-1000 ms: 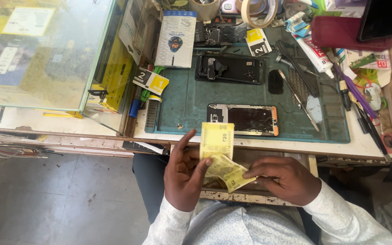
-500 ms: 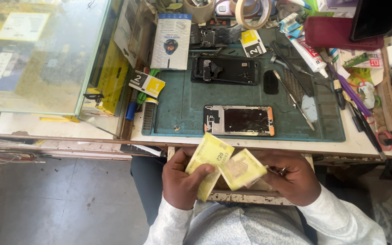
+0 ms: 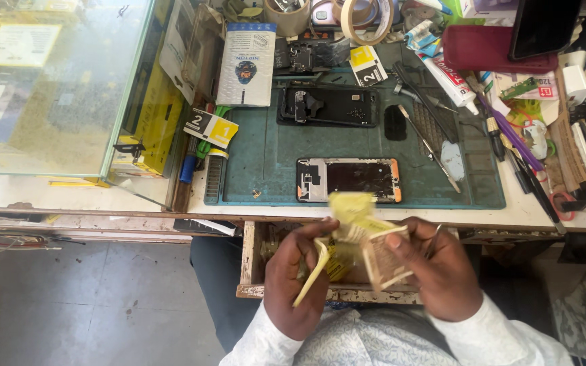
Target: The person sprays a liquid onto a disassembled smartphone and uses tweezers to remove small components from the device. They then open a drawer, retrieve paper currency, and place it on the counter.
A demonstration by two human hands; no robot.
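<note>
Both my hands hold a small bundle of yellow banknotes (image 3: 355, 234) over an open wooden drawer (image 3: 249, 271) below the workbench edge. My left hand (image 3: 296, 278) grips the lower left part of the bundle, where a note hangs down. My right hand (image 3: 432, 271) pinches the right side, thumb on top of a brownish note. The notes are blurred. Just beyond them on the green work mat (image 3: 266, 146) lies an opened phone frame (image 3: 347, 180) with orange edges.
A black phone back shell (image 3: 328, 106) lies further up the mat with tweezers (image 3: 428, 146) and a black pick (image 3: 395, 123) beside it. A glass display case (image 3: 49, 88) stands at left. Tape rolls, tubes, pens and a dark red pouch (image 3: 490, 51) crowd the back and right.
The notes were held fanned out flat near the bench edge; now they are bunched between both hands and moving, blurred. Both hands have stayed over the drawer.
</note>
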